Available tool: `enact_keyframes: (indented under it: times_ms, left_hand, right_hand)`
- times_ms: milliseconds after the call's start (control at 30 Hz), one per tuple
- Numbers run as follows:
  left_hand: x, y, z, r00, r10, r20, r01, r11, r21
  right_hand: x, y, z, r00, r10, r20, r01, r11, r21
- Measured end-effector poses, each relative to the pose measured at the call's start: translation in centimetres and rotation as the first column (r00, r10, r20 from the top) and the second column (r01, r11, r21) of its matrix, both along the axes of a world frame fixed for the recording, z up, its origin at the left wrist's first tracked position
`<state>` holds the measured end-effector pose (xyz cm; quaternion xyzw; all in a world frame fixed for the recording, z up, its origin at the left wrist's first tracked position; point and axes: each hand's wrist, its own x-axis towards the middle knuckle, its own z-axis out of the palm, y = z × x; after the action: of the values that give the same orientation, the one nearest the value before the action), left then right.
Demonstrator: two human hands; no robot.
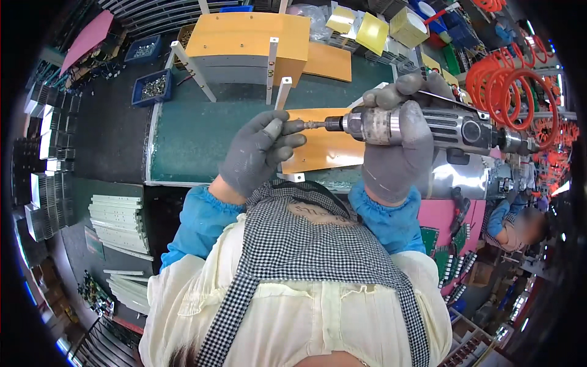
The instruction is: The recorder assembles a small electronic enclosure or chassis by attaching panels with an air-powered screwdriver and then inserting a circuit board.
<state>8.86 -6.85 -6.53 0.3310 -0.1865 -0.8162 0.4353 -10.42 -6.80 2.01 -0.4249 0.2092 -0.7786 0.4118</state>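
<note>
My right hand (400,144), in a grey glove, is wrapped around a silver and black pneumatic screwdriver (452,128). The tool lies level, its bit (315,124) pointing left. At the bit's tip are the curled fingers of my gloved left hand (260,150); whatever they may pinch there is too small to make out. Below both hands lies an orange panel (324,158) with white square posts (283,93) near its edges, resting on the green bench top (195,140).
Ahead stands an orange unit with white legs (244,40). Two blue bins of small metal parts (153,87) sit at far left. White strips (119,223) are stacked at left. Red coiled air hoses (513,85) hang at right. A co-worker (513,226) sits beyond the pink surface (474,223).
</note>
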Motion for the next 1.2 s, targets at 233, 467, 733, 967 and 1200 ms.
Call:
enact_keyframes:
  times_ms: [233, 467, 733, 967, 1200]
  left_hand:
    - [-0.9, -0.5, -0.2, 0.997, -0.025, 0.071, 0.027, 1.0, -0.015]
    - [-1.1, -0.8, -0.4, 0.656, 0.153, 0.739, 0.355, 0.802, -0.481]
    - [-2.0, -1.4, -0.3, 0.431, 0.516, 0.741, 0.624, 0.423, -0.657]
    - [-2.8, -1.8, -0.6, 0.545, 0.371, 0.752, 0.633, 0.407, -0.659]
    - [-4.3, -3.5, -0.7, 0.511, 0.217, 0.832, 0.802, 0.228, -0.552]
  right_hand:
    - [0.0, 0.4, 0.0, 1.0, -0.006, 0.021, 0.007, 1.0, -0.012]
    - [-0.2, 0.4, -0.1, 1.0, -0.022, -0.009, 0.023, 0.999, 0.042]
    - [-0.8, 0.6, -0.7, 0.995, 0.049, -0.082, -0.043, 0.996, 0.078]
    - [-1.7, 1.1, -0.3, 0.999, -0.034, -0.041, 0.041, 0.982, 0.184]
    - [-3.1, 2.3, -0.3, 0.975, -0.199, -0.095, 0.216, 0.947, 0.239]
